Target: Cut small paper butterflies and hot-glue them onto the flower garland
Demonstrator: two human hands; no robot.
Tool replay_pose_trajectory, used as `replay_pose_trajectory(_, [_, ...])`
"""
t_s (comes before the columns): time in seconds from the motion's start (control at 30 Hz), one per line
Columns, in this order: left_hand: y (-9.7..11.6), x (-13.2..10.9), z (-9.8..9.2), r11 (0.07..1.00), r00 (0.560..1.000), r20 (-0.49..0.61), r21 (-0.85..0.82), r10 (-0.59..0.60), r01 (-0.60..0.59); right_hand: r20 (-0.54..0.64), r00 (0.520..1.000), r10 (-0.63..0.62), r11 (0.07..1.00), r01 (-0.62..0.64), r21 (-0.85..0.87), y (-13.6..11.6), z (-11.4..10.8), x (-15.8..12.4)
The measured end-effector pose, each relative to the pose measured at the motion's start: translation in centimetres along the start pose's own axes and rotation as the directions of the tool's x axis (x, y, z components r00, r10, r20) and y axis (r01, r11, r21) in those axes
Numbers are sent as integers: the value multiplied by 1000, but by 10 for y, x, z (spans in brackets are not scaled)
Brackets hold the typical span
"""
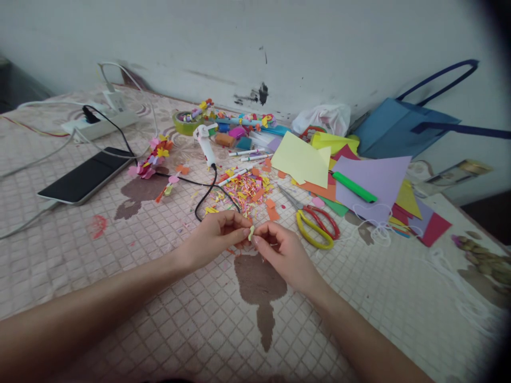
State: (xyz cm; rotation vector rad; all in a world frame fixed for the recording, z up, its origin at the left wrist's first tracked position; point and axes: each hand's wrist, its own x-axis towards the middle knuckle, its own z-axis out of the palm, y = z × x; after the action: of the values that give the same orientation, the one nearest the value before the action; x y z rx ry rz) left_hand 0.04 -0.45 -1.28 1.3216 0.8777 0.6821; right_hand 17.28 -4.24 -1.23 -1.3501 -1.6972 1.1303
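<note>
While a small pale-yellow piece (251, 233) sits pinched in the fingers of both left hand (217, 236) and right hand (286, 254), above the patterned cover (191, 324), I see colourful scraps (252, 187) just beyond, scissors (313, 229) near the right hand, a white glue gun (206, 148) farther back.

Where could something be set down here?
Bare tablecloth shows between the left forearm and black-topped device, between both forearms, and nearer than the scissors. Beyond the hands it's crowded: paper scraps, glue gun, coloured sheets.
</note>
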Motion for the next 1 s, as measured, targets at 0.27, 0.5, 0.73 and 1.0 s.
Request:
replay_pose_trajectory(0.27, [0,-1,0,1000,1000,3,-2,-11,11,0,1000,6,1000,-6,-7,0,0,0])
replay_pose_trajectory(0.5, [0,-1,-1,999,1000,8,-33,-30,30,13,1000,7,1000,-7,1,-1,-1,0])
replay_pose_trajectory(0.73, [0,-1,-1,999,1000,15,-43,-23,23,16,1000,10,1000,-11,12,-1,-2,0])
replay_pose_trajectory(1.0, [0,-1,-1,1000,1000,27,-28,-6,6,22,1000,10,1000,-10,2,-1,-2,-1])
